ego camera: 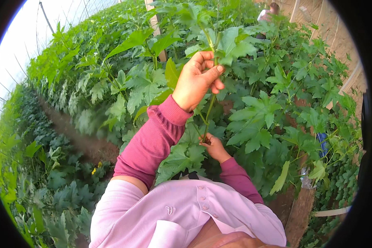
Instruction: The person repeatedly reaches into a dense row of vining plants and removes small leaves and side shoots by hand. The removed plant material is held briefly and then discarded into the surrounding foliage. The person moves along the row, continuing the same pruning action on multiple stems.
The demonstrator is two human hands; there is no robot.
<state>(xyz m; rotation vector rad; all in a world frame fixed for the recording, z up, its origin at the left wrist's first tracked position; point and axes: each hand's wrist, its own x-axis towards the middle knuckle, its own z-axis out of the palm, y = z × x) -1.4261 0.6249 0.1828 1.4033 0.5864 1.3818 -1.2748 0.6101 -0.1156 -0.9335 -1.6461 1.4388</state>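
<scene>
A tall leafy plant stem rises in front of me, with broad lobed green leaves at its top. My left hand is closed round the upper stem, just below those leaves. Lower on the same stem, my right hand pinches it between thumb and fingers, close to a side stalk. Both wrists come out of dark pink sleeves. A large lobed leaf spreads beside my right hand. Whether the right hand also holds something small cannot be seen.
Dense rows of the same plants surround me. Bare soil shows between rows at the left. A wooden post stands ahead. Another person is among the plants at the far right. A plank and clear plastic lie at right.
</scene>
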